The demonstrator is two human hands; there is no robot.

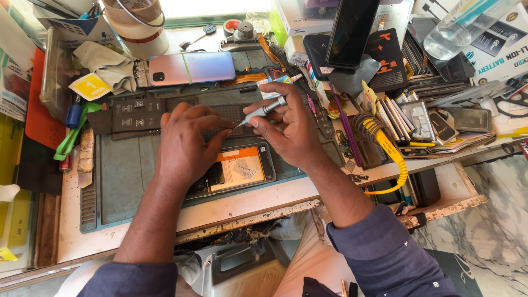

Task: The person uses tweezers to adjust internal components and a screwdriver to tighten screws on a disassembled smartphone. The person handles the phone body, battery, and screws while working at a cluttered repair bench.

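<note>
On the cluttered bench (pixel 165 220), left hand (pixel 184 143) hides most of the opened phone (pixel 245 168).

Both arms are bare from the wrist to above the elbow, with dark navy sleeves pushed up and bunched there. The right sleeve (pixel 385 253) shows soft folds and a seam along its length, with a tiny pale mark near its lower edge; the left sleeve (pixel 132 278) is only partly in view at the bottom edge. The left hand (pixel 184 146) and right hand (pixel 291 126) are bare: no rings, watch or gloves show. The fingernails are short. Light beige trousers (pixel 308 264) cover the lap between the arms.
</note>
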